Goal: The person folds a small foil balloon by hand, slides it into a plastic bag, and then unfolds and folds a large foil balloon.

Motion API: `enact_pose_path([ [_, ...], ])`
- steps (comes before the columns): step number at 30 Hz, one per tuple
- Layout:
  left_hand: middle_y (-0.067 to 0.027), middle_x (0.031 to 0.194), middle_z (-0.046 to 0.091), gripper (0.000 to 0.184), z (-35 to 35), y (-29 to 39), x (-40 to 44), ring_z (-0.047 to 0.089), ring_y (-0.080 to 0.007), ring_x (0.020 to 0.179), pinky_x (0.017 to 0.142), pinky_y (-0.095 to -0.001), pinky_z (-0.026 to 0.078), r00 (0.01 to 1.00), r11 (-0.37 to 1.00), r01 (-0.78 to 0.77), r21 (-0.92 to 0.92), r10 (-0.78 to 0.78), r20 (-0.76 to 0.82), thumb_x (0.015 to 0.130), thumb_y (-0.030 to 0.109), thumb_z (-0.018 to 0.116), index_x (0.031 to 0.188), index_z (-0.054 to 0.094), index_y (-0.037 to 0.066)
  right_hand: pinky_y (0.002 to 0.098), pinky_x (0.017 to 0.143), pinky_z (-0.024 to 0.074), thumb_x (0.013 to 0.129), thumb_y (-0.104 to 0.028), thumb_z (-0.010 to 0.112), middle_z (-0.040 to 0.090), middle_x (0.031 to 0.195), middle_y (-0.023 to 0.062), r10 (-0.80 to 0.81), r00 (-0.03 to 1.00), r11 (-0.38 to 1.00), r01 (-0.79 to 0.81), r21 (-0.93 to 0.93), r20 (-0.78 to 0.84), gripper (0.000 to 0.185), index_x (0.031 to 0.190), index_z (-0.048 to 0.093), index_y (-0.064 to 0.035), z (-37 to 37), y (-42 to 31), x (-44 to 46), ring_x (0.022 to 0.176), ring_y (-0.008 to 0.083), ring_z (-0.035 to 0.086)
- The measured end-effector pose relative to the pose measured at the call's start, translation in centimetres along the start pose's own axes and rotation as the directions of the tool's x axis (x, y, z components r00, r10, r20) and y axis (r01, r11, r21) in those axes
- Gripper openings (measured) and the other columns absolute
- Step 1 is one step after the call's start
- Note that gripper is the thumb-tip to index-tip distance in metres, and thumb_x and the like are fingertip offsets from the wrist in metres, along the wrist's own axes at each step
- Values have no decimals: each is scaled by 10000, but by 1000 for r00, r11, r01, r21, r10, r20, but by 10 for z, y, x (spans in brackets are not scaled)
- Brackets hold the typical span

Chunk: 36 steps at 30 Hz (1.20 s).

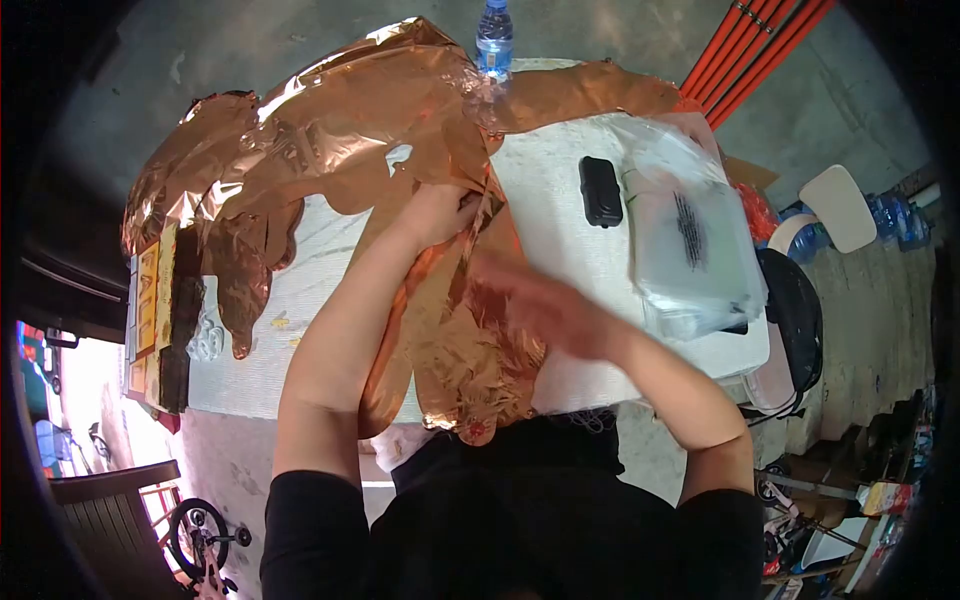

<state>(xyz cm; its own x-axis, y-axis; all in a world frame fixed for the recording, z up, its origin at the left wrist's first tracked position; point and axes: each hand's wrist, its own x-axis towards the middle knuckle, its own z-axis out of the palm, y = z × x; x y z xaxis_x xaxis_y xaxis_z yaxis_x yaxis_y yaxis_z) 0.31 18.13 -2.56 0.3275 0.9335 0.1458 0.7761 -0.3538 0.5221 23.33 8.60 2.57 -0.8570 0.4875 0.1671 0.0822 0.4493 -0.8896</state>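
Note:
Copper-coloured shiny foil (370, 120), which looks like flat, uninflated foil balloons, spreads over the table in lobed pieces. One long crinkled foil piece (450, 360) runs down to the table edge in front of my body. My left hand (445, 212) is closed on a folded edge of the foil near the middle, its fingertips partly hidden. Over the right side of that piece is my right hand (545, 305), smeared by motion. Whether it touches the foil is unclear.
On the white table (550, 190) are a water bottle (494, 45), a black case (601, 191) and a stack of clear plastic bags (690, 240). A yellow box (150, 310) stands at the left edge. Orange-red poles (750, 55) lie beyond, and a black bag (790, 320) is at right.

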Motion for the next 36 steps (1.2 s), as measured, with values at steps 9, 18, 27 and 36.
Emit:
enact_pose_path([
  [9,-225,962,642,253,-12,17,-6,608,-402,899,772,-443,487,1000,999,-6,-31,7,12,881,194,552,1055,635,31,489,1148,111,946,-331,464,274,1492,205,81,986,567,-164,-807,-144,650,1437,249,36,12,42,-9,1411,342,208],
  [18,-231,911,633,193,-2,4,-2,601,-398,874,754,-452,472,999,999,33,27,-33,-4,856,145,547,935,631,-9,530,1142,78,934,-437,471,233,1496,250,172,984,566,-144,-812,-54,728,1419,258,63,29,27,5,1415,355,190],
  [27,-239,972,628,212,-3,5,-2,593,-413,927,800,-457,477,996,995,71,67,-75,51,840,118,545,1001,627,8,488,1149,132,936,-357,501,180,1529,204,-12,980,956,69,-284,197,686,1434,240,37,40,6,1,1427,356,150],
  [36,-233,914,627,188,-2,2,-2,598,-406,886,742,-472,475,1000,999,8,43,-8,-8,804,112,574,955,615,9,494,1141,143,926,-309,508,232,1510,203,22,991,616,-116,-779,-130,650,1430,267,23,6,63,19,1417,350,187],
])
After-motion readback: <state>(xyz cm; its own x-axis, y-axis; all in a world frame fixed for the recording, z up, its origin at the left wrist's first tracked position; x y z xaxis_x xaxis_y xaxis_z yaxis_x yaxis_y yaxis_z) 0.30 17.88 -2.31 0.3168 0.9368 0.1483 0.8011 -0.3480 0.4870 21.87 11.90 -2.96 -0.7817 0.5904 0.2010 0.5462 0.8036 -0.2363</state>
